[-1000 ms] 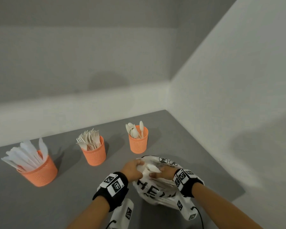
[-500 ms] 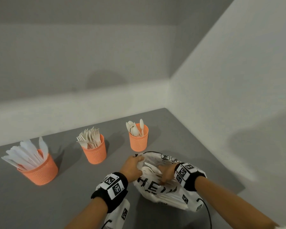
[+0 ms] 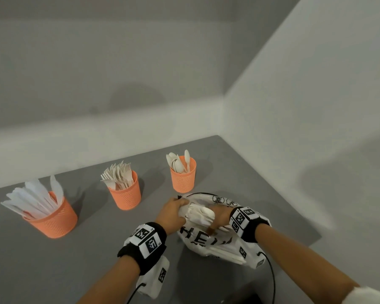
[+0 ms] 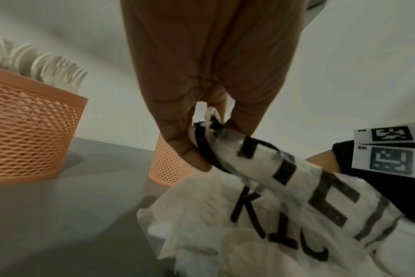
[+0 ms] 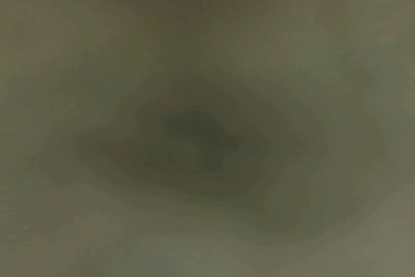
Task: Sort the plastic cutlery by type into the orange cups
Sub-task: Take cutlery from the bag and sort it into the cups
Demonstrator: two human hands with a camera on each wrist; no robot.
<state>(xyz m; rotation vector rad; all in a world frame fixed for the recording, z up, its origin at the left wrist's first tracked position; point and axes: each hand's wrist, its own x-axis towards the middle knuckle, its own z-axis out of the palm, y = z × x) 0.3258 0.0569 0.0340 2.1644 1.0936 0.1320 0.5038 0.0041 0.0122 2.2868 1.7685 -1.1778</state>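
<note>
Three orange mesh cups stand in a row on the grey table: knives (image 3: 53,218) at left, forks (image 3: 125,194) in the middle, spoons (image 3: 183,178) at right. In front of the spoon cup lies a white plastic bag (image 3: 206,240) with black letters. My left hand (image 3: 173,213) grips the bag's black-edged rim (image 4: 206,148) and holds it up. My right hand (image 3: 219,218) reaches into the bag's mouth among white cutlery (image 3: 200,213). Its fingertips are hidden inside. The right wrist view is dark and blurred.
White walls meet in a corner behind the cups, and the right wall runs close to the bag. The table's near right edge (image 3: 314,240) lies just past my right wrist. The left wrist view shows the fork cup (image 4: 28,135) and spoon cup (image 4: 168,168).
My right hand has pushed further into the bag's mouth, and more white cutlery shows between the hands. The left hand keeps its grip on the rim.
</note>
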